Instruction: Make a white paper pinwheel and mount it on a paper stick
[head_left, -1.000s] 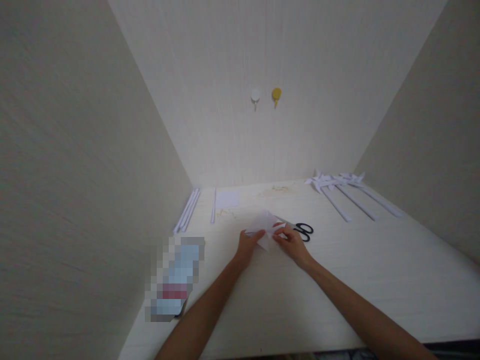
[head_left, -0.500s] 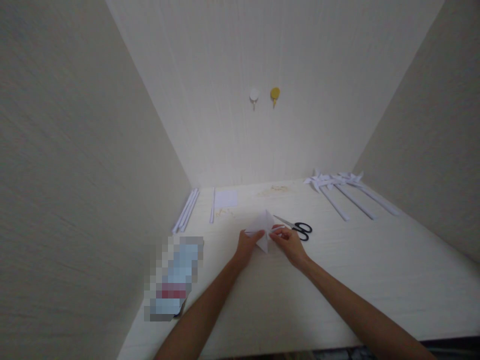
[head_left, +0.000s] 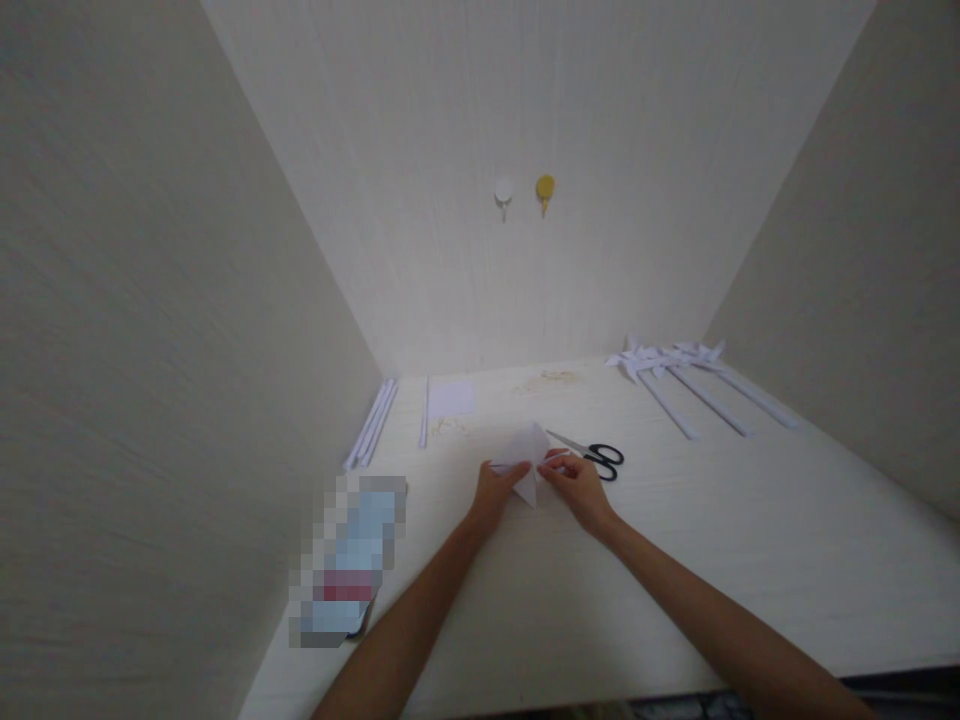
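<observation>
A folded white paper piece [head_left: 527,452] lies on the pale table [head_left: 675,560] in the middle of the head view. My left hand [head_left: 495,493] pinches its left edge. My right hand [head_left: 576,483] pinches its right side, fingers closed on the paper. Black-handled scissors [head_left: 596,455] lie just behind and to the right of my right hand, apart from it.
Several white paper pinwheels on sticks [head_left: 686,375] lie at the back right. White paper strips [head_left: 373,420] and a small white sheet [head_left: 451,397] lie at the back left. A blurred packet [head_left: 346,560] sits near the left wall. Two hooks [head_left: 525,192] hang on the back wall.
Both hands stay on the paper; its folded shape has drawn in slightly and the view has shifted a little.
</observation>
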